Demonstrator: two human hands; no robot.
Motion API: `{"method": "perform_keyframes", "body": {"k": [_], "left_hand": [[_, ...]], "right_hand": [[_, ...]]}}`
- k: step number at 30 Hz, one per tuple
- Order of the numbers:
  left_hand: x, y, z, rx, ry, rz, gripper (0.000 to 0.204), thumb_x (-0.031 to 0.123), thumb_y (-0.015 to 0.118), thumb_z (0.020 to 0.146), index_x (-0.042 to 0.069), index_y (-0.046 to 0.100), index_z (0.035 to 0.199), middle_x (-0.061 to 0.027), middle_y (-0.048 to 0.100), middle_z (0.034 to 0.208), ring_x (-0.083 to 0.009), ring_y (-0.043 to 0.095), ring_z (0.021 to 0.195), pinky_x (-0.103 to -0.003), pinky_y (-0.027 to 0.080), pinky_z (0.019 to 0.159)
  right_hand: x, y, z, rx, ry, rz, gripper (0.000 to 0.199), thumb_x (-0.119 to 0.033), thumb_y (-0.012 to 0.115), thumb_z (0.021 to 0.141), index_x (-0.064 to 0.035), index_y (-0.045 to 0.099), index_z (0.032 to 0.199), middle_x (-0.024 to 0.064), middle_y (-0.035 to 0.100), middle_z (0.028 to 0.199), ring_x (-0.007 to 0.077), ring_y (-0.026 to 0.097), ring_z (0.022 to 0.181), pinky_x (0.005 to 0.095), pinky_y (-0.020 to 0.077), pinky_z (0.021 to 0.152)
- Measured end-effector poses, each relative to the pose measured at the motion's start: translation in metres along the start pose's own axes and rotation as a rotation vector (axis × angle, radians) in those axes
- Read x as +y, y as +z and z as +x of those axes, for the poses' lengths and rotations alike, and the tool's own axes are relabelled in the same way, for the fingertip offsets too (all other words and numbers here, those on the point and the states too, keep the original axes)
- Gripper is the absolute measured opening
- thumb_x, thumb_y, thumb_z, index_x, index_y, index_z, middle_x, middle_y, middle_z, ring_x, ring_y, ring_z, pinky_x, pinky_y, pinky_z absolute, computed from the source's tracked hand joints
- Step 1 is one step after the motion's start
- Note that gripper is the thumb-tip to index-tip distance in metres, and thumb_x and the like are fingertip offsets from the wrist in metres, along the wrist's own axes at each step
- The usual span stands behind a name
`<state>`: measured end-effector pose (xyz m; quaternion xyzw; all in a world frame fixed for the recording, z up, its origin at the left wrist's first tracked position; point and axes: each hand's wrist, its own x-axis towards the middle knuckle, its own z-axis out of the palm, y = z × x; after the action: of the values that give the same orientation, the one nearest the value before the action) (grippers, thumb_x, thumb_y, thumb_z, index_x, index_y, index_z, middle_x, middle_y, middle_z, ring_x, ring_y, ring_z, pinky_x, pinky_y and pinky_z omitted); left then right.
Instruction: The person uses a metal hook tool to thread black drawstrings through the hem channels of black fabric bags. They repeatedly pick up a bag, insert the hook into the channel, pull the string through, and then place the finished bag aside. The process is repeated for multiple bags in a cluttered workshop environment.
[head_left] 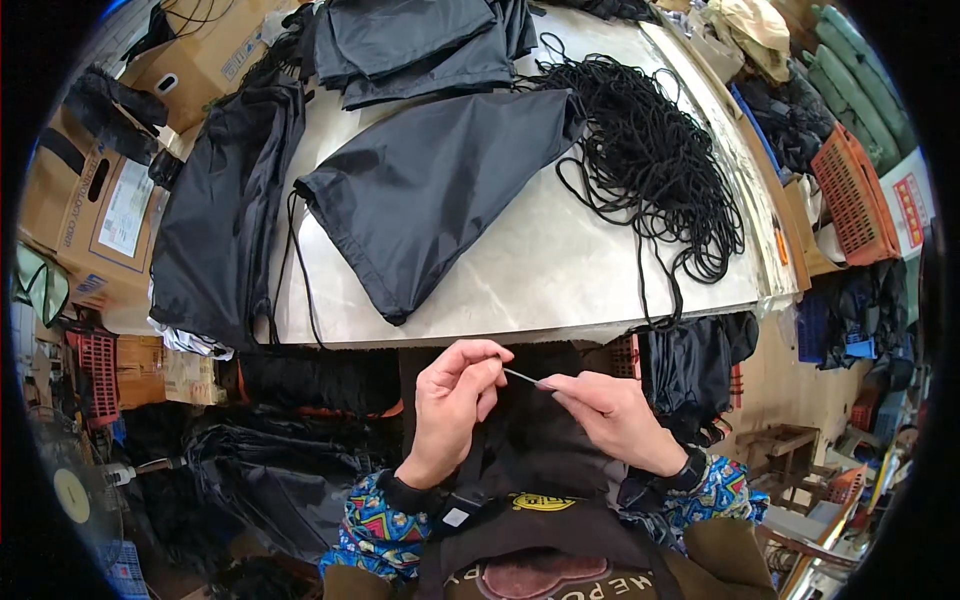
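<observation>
My left hand (452,400) and my right hand (612,415) meet below the table's near edge, each pinching one end of a thin metal threading pin (522,377). A black cord seems to hang from my left hand, though it is hard to tell against the dark cloth below. On the pale table (560,270) lies a black drawstring bag (435,190) with a cord trailing off its left side. A tangled heap of black cord (650,160) sits to its right, some strands hanging over the edge.
More black bags (225,210) drape over the table's left side, and others are stacked at the back (420,40). Cardboard boxes (90,200) stand at left. An orange crate (855,195) is at right. Dark bags (280,470) lie on the floor.
</observation>
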<state>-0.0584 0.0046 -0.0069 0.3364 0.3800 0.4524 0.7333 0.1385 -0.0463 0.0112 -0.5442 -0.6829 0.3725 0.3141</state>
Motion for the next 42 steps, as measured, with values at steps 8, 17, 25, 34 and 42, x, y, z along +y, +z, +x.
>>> {"method": "perform_keyframes", "body": {"k": [8,17,25,34,42], "left_hand": [[-0.008,0.012,0.004,0.106,0.414,0.367,0.011,0.005,0.055,0.091,0.000,0.061,0.099,-0.0033,0.056,0.093,-0.0059,0.050,0.052,-0.018,0.035,0.044],[-0.060,0.000,0.021,0.064,0.230,0.590,0.013,0.011,0.057,0.090,0.001,0.063,0.095,-0.0080,0.062,0.079,-0.0142,0.059,0.072,-0.027,0.046,0.064],[-0.041,-0.009,-0.010,0.364,0.145,0.441,0.029,0.015,0.067,0.085,0.000,0.058,0.108,-0.0069,0.059,0.079,-0.0140,0.057,0.071,-0.030,0.047,0.063],[0.007,-0.033,0.050,0.298,0.111,0.214,0.016,0.014,0.067,0.086,0.006,0.058,0.076,0.0012,0.054,0.066,-0.0028,0.042,0.046,-0.018,0.029,0.038],[0.007,0.015,0.033,0.136,-0.103,-0.089,0.019,0.016,0.062,0.089,0.009,0.057,0.072,-0.0001,0.056,0.062,-0.0044,0.047,0.048,-0.019,0.032,0.040]], "right_hand": [[-0.005,-0.012,-0.013,-0.137,-0.056,-0.031,0.019,-0.003,0.058,0.086,-0.0008,0.062,0.104,0.0149,0.060,0.075,0.0306,0.061,0.064,0.0364,0.0479,0.056],[-0.012,-0.035,-0.016,-0.035,-0.443,0.493,0.016,-0.016,0.071,0.075,-0.0068,0.073,0.089,0.0243,0.046,0.132,0.0387,0.036,0.125,0.0476,0.0247,0.105],[-0.018,-0.042,-0.015,0.073,-0.122,1.134,0.032,-0.022,0.063,0.087,0.0037,0.059,0.069,0.0160,0.060,0.058,0.0132,0.047,0.038,0.0249,0.0402,0.039],[-0.016,-0.014,0.027,0.108,0.200,0.582,0.018,-0.013,0.062,0.089,0.0032,0.062,0.097,-0.0026,0.049,0.064,0.0038,0.043,0.055,0.0209,0.0337,0.048],[0.001,0.021,0.060,0.326,-0.030,0.067,0.020,-0.010,0.070,0.078,0.0025,0.062,0.091,0.0090,0.054,0.065,0.0159,0.051,0.054,0.0279,0.0414,0.050]]}}
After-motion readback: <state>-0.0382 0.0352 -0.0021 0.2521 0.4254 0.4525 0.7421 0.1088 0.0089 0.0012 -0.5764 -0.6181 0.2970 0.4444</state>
